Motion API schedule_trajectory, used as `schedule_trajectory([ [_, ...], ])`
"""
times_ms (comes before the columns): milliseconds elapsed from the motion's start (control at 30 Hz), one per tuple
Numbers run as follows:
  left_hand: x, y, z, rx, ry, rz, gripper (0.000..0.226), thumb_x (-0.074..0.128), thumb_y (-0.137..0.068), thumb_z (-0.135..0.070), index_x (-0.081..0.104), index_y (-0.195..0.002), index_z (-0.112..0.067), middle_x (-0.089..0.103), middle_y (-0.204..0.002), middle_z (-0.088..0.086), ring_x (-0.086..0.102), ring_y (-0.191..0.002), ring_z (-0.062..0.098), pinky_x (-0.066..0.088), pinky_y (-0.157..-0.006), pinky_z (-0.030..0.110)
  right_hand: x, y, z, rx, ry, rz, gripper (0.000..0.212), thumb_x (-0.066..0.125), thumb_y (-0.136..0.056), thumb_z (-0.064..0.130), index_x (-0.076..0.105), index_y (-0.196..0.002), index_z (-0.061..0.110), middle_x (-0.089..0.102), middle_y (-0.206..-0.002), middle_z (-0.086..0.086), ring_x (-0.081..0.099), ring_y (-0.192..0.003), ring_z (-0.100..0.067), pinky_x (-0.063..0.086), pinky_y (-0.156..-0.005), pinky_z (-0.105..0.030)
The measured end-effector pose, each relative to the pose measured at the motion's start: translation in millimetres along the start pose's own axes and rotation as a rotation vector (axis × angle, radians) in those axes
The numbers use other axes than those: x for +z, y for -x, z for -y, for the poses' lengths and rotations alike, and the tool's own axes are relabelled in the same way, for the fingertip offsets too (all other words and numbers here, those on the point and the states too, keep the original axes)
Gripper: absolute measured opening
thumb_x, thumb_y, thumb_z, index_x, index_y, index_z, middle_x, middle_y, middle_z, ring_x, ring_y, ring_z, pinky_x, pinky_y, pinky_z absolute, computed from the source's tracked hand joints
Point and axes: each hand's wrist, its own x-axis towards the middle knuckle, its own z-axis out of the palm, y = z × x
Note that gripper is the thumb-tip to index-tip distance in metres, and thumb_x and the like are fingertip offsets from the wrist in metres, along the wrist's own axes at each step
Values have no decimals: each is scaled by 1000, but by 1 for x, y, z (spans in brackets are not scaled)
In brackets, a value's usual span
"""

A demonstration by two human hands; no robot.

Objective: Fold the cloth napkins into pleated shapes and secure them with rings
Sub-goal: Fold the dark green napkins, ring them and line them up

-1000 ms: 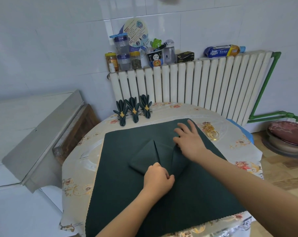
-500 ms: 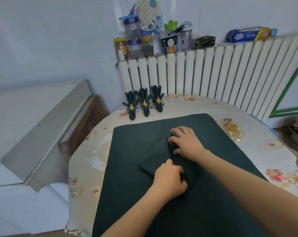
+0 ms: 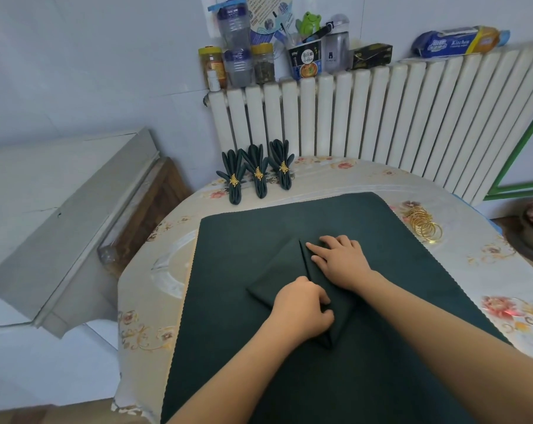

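Looking down from the head camera, I see a dark green napkin (image 3: 277, 280) folded to a pointed, kite-like shape, lying near the middle of a larger dark green cloth (image 3: 366, 377) spread over the table (image 3: 149, 301). The left hand (image 3: 301, 310) rests on the napkin's lower half; its fingers are curled and press on the fold near the centre crease, though I cannot tell whether that grip pinches the fabric or only presses it. The right hand (image 3: 341, 261) lies flat on the napkin's right flap, fingers straight and together, the forefinger tip touching the centre crease near the upper point; that grip is apart and clamps nothing.

At the far left edge of the table, three finished napkins (image 3: 257, 172) stand side by side, each pleated into a fan and bound by a gold ring with a leaf ornament. A heap of loose gold rings (image 3: 424, 224) lies on the floral tablecloth just beyond the green cloth's far right corner, well apart from both hands. Behind the table stands a white radiator (image 3: 381, 117), with jars and packets along its top.
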Motion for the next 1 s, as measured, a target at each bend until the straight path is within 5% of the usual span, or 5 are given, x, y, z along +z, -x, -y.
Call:
schedule_trajectory([
  [200, -3, 2, 14, 0, 75, 45, 30, 55, -90, -24, 68, -116, -27, 63, -109, 0, 56, -103, 12, 44, -92, 25, -6, 41, 11, 21, -349, -456, 17, 58, -85, 22, 70, -97, 20, 64, -96, -1, 55, -94, -26, 41, -80, -37],
  [300, -4, 1, 19, -7, 119, 89, 31, 52, -89, -16, 70, -111, -27, 68, -94, 3, 61, -97, 15, 46, -90, 26, -11, 91, 25, -28, -393, -478, 16, 53, -75, 34, 63, -67, 24, 60, -67, 10, 53, -66, -14, 45, -59, -30],
  [467, -8, 1, 21, -4, 150, 121, 35, 50, -90, -8, 69, -116, -23, 65, -120, -2, 60, -107, 11, 42, -89, 14, 4, 137, 45, -183, -246, -324, 24, 66, -61, 53, 64, -72, 33, 58, -72, 17, 53, -65, -8, 41, -54, -19],
  [667, -12, 6, 8, -53, 138, 168, 42, 47, -87, -5, 67, -120, -22, 63, -126, -4, 56, -116, 11, 45, -95, 20, 0, 137, 45, -243, -47, -378, 23, 83, -50, 33, 63, -59, 27, 56, -56, 11, 52, -50, -12, 39, -49, -21],
  [1000, 7, 41, -12, -29, 111, 157, 40, 53, -89, -22, 60, -128, -24, 65, -121, -4, 58, -111, 11, 41, -88, 17, -18, 177, -21, -289, -255, -173, 19, 40, -77, 33, 57, -80, 26, 64, -79, 12, 61, -76, -11, 49, -70, -25],
])
